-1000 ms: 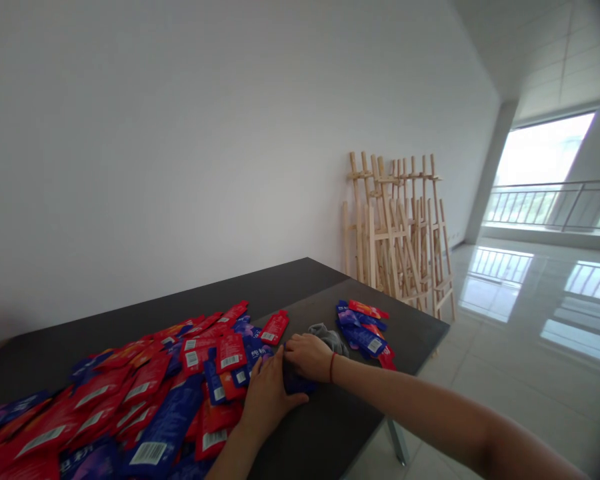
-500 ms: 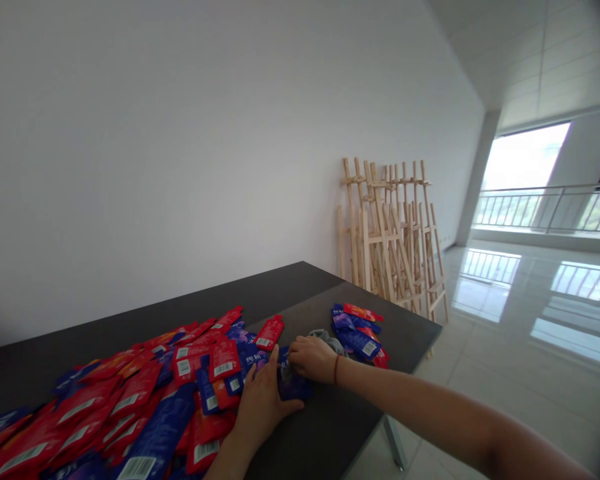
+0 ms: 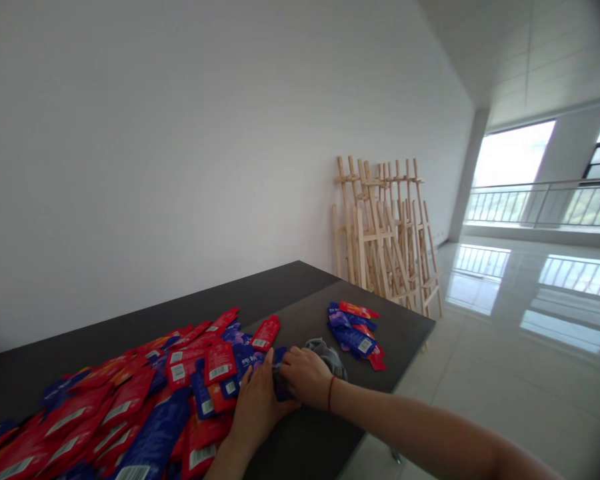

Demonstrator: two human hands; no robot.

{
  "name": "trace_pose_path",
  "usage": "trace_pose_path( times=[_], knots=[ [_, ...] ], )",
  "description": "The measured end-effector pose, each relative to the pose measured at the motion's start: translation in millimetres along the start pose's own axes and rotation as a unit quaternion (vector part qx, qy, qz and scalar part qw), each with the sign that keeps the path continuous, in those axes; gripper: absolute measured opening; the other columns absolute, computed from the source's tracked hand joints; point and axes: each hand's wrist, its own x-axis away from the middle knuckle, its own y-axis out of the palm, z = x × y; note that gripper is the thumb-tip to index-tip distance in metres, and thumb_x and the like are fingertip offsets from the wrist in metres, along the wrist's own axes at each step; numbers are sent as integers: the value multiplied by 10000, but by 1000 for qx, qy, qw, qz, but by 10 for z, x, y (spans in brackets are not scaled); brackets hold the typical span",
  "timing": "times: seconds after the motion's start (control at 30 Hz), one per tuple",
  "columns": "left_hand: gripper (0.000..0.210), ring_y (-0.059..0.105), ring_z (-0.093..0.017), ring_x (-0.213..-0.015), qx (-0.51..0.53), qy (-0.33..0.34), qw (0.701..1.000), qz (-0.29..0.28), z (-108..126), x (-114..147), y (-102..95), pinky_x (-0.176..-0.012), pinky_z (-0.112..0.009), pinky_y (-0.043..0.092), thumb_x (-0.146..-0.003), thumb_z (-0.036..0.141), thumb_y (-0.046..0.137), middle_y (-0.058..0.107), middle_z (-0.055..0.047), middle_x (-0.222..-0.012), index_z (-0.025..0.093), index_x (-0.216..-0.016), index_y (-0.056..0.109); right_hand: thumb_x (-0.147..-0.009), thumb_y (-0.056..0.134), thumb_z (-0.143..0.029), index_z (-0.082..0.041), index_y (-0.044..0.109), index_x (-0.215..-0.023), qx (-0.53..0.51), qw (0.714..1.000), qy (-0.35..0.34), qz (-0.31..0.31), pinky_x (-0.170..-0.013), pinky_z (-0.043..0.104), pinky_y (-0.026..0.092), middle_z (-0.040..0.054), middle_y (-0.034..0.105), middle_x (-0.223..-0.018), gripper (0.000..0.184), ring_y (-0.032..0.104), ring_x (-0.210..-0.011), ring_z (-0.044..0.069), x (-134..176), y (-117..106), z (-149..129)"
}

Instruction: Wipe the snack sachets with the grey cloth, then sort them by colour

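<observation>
A dark blue pouch [image 3: 280,355] lies on the table between my hands, mostly covered by them. My left hand [image 3: 261,400] grips it from the left, its thumb along the near edge and its fingers at the far side. Over the pouch, my right hand [image 3: 305,377] has curled fingers and a red string at the wrist. A crumpled grey cloth [image 3: 326,352] bunches out from under and behind this hand, which appears closed on it. Just beyond my left fingertips lies a single red pouch [image 3: 267,333].
A large heap of red and blue pouches [image 3: 130,393] spreads over the left of the dark table [image 3: 325,303]. A smaller pile of pouches [image 3: 353,330] lies near its right edge. Wooden easels [image 3: 380,233] lean against the white wall beyond.
My left thumb and fingers have closed in around the blue pouch, and my right hand has shifted slightly left over it. The view has turned a little to the right.
</observation>
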Motion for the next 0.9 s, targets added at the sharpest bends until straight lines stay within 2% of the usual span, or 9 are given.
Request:
trace_pose_path(
  times=[0.13, 0.23, 0.4, 0.5, 0.57, 0.7, 0.77, 0.9],
  knots=[
    [891, 472, -270, -1309, -23, -1, 1000, -15, -5, 0, -36, -1127, -486, 240, -689, 386, 593, 521, -156, -1394, 176, -1448, 176, -872, 561, -307, -190, 627, -982, -36, 999, -10, 15, -781, 325, 428, 64, 630, -1028, 174, 529, -979, 223, 331, -44, -41],
    [923, 463, -262, -1317, -37, -3, 999, -23, -10, -7, -52, -1129, -473, 239, -698, 417, 580, 531, -169, -1380, 134, -1456, 136, -862, 579, -343, -191, 631, -956, -39, 999, -1, 10, -740, 314, 444, 51, 637, -1010, 187, 552, -936, 215, 400, -47, 10],
    [917, 490, -282, -1292, -53, -10, 998, -26, -45, -32, -55, -1116, -461, 267, -684, 454, 590, 601, -134, -1301, 140, -1447, 189, -867, 572, -303, -146, 650, -969, -12, 998, 62, -3, -705, 326, 487, 93, 653, -1012, 202, 592, -913, 231, 51, -41, 108],
    [886, 495, -290, -1285, -61, -2, 998, -9, -108, -57, -13, -1107, -461, 281, -698, 486, 578, 596, -136, -1308, 149, -1436, 220, -904, 505, -227, -108, 651, -986, 6, 994, 107, -19, -685, 353, 508, 125, 660, -1020, 205, 604, -919, 247, -260, -49, 103],
    [875, 490, -289, -1291, -61, 7, 998, 3, -156, -72, 28, -1106, -459, 285, -705, 498, 572, 579, -136, -1333, 158, -1433, 225, -900, 515, -221, -98, 654, -977, 11, 993, 112, -26, -681, 371, 516, 136, 663, -1013, 201, 603, -927, 259, -396, -52, 54],
    [852, 484, -278, -1297, -59, 20, 998, 17, -196, -73, 69, -1111, -468, 278, -715, 480, 561, 539, -143, -1380, 158, -1429, 224, -917, 503, -240, -126, 642, -1011, 13, 999, 41, -1, -694, 355, 515, 102, 665, -1004, 203, 596, -935, 236, -354, -50, -98],
    [815, 480, -267, -1301, -67, 24, 997, 5, -171, -59, 53, -1117, -464, 271, -715, 442, 555, 506, -157, -1409, 145, -1414, 260, -905, 528, -268, -139, 640, -1014, 15, 1000, -1, 8, -689, 346, 507, 85, 667, -983, 203, 600, -909, 232, -195, -70, -143],
    [799, 484, -266, -1297, -85, 13, 996, -21, -75, -25, -2, -1118, -467, 275, -713, 416, 559, 518, -166, -1397, 125, -1411, 302, -864, 587, -348, -173, 654, -1006, -29, 999, -36, -23, -724, 310, 486, 71, 666, -1028, 235, 612, -926, 220, 213, -196, -50]
  ],
)
